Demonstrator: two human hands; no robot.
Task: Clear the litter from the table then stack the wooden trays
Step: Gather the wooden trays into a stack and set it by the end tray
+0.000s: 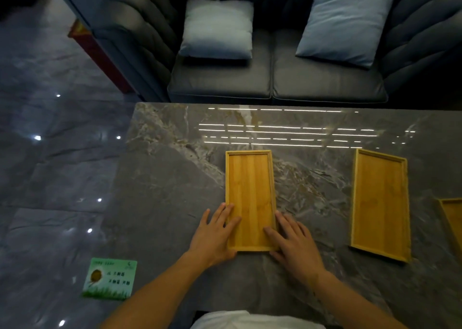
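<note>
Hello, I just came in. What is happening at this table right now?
A person stands at a marble table with both hands on the near end of a wooden tray: the left hand on its left side, the right hand on its right side. A second tray lies apart to the right, and a third tray shows at the frame's edge. None are stacked yet. A green packet lies on the floor.

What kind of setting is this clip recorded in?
Probably a lounge or restaurant booth rather than a workshop: a dark padded sofa with two pale blue cushions faces a polished marble-look table, over a glossy tiled floor. Wooden trays lie on the table.
</note>
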